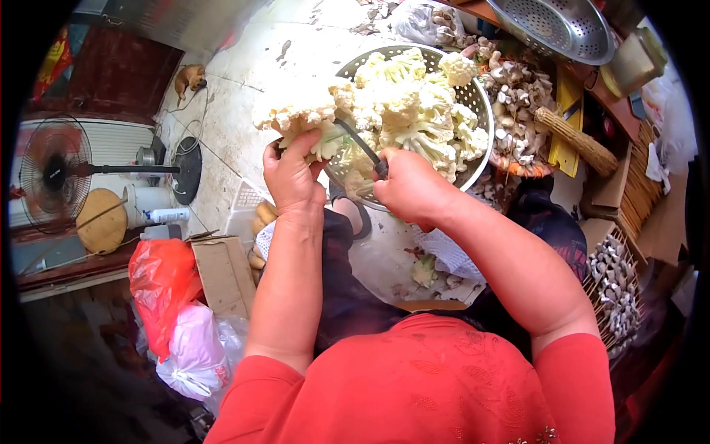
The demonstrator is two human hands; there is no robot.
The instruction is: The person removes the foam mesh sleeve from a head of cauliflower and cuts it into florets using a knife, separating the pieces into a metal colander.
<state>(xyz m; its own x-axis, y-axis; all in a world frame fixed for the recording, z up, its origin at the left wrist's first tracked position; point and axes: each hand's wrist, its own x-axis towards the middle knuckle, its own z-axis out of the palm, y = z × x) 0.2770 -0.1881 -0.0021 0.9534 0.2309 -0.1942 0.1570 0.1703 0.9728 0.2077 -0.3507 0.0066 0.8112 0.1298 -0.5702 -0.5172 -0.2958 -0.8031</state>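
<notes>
My left hand (296,174) is closed around the stem of a cauliflower piece (296,111), its pale head facing up and away from me. In my right hand (405,185) is a knife (360,143) with a dark handle; its blade points to the upper left and meets the cauliflower's stem side. Part of the blade tip is hidden at the cauliflower. Just beyond both hands, a perforated metal colander (484,111) holds a heap of cut cauliflower florets (421,126).
Garlic bulbs (514,103) lie right of the colander, near a corn-cob-like brown stick (577,140). Another metal strainer (555,26) sits at upper right. Skewered whitish pieces (615,292) stand at right. Leftward are a fan (55,174), a red bag (164,285) and a small brown animal (190,80).
</notes>
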